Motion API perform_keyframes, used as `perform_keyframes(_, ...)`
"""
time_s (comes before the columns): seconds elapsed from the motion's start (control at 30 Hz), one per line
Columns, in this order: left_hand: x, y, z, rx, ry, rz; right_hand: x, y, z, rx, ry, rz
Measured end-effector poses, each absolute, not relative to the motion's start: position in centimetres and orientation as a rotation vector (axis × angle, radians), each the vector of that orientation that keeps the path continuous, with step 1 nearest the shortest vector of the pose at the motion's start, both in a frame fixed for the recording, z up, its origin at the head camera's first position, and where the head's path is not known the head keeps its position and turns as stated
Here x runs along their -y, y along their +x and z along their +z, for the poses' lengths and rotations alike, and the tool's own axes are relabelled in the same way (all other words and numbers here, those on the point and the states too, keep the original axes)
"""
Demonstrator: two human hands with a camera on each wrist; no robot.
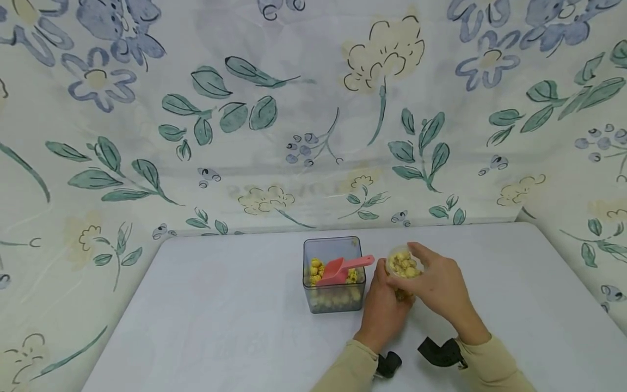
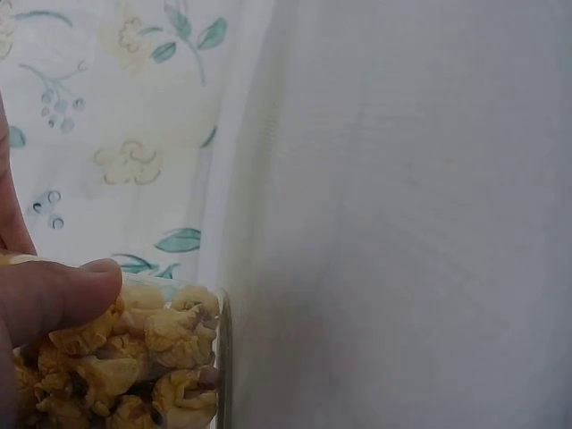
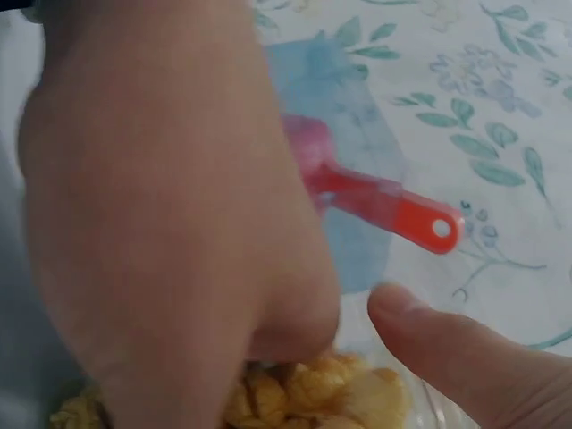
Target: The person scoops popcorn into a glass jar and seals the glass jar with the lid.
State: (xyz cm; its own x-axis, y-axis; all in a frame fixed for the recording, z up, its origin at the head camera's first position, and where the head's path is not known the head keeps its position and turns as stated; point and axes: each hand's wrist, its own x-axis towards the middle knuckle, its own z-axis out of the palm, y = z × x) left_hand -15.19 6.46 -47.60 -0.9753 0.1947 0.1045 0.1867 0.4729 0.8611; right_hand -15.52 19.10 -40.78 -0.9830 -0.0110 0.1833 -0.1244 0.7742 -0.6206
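Observation:
A small clear jar (image 1: 405, 264) full of yellow popcorn stands between the two hands, right of a grey-blue bin. My left hand (image 1: 386, 311) grips it from the left and below. Over its top, my right hand (image 1: 442, 283) holds the rim with thumb and fingers on opposite sides. In the left wrist view a thumb (image 2: 63, 299) presses on the wall of the jar (image 2: 170, 357). The right wrist view has my left hand (image 3: 179, 206) large and blurred, covering much of the popcorn (image 3: 331, 389). Whether a clear lid sits on the jar, I cannot tell.
The see-through grey-blue bin (image 1: 334, 299) holds more popcorn, with a pink scoop (image 1: 338, 270) lying in it, handle pointing right. The white table (image 1: 220, 316) ends at a flower-patterned cloth (image 1: 313, 185) behind. Black wrist devices (image 1: 441, 352) hang near both sleeves.

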Motion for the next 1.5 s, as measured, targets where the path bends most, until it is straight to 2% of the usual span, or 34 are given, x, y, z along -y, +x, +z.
perform_keyframes(0.4, -6.6, -15.6, -47.7, -2.630, 0.340, 1.618, -19.7, -15.9, -40.3, 2.892, 0.133, 1.071)
perform_keyframes(0.73, -6.7, -15.7, -47.8, -2.668, 0.336, 1.581, -22.7, -17.8, -40.5, 2.839, 0.635, 1.288)
perform_keyframes(0.97, -6.8, -15.6, -47.7, -2.646, 0.269, 1.550, -23.8, -19.1, -40.3, 2.862, 0.795, 1.243)
perform_keyframes(1.23, -6.9, -15.8, -47.7, -2.643, 0.268, 1.558, -23.1, -19.2, -39.9, 2.889, 0.710, 1.149)
perform_keyframes(1.5, -6.8, -16.0, -47.7, -2.654, 0.250, 1.549, -21.2, -18.1, -40.1, 2.888, 0.413, 1.013)
